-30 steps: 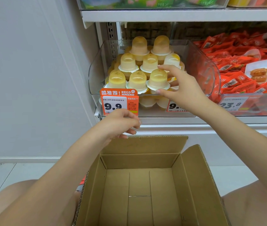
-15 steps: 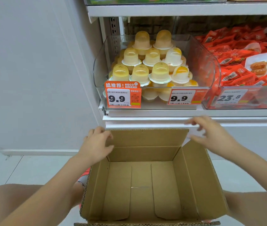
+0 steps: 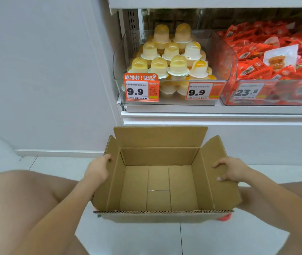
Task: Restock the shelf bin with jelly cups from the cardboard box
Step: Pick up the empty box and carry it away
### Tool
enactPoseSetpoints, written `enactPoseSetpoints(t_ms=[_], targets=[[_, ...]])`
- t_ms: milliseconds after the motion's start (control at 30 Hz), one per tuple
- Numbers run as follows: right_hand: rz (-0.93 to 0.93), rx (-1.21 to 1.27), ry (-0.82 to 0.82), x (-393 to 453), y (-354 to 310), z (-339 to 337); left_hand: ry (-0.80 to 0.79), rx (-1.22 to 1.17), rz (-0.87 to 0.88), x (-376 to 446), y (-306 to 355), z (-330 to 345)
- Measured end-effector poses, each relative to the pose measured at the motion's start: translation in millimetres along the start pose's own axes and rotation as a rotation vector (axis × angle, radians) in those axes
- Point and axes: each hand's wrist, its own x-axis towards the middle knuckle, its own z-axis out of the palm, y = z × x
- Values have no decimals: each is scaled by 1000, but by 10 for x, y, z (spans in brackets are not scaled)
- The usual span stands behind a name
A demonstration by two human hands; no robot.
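Gripping the cardboard box (image 3: pixel 157 183) by its side flaps, the left hand (image 3: pixel 97 169) and right hand (image 3: pixel 230 169) curl their fingers over the edges, below the jelly cups (image 3: pixel 172 57).

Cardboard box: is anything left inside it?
The box shows only its bare floor and inner flaps, no jelly cups. The near wall's inner face is out of sight. Left hand and right hand grip its side flaps.

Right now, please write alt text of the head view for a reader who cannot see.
Two hands, left hand and right hand, grip the side flaps of an empty cardboard box on the floor. Above, a clear shelf bin holds stacked jelly cups.
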Motion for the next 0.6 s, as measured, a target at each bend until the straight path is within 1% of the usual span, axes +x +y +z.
enactPoseSetpoints(t_ms=[133, 233, 300, 333, 400, 500, 600], targets=[[24, -258, -71, -166, -443, -39, -39, 134, 24, -102, 117, -255], [91, -320, -154, -227, -757, -73, -89, 252, 17, -167, 185, -467], [88, -430, -183, -226, -993, -91, -108, 293, -13, -200, 126, -611], [76, -472, -193, -229, -1111, -81, -117, 305, -33, -234, 63, -688], [54, -480, -242, -240, -1385, -23, -139, 302, -76, -325, -185, -818], [-48, -519, -251, -262, -1805, 8, -140, 227, -187, -508, -716, -997], [-164, -403, -317, -208, -2221, 17, -82, 229, -273, -702, -1122, -1187]])
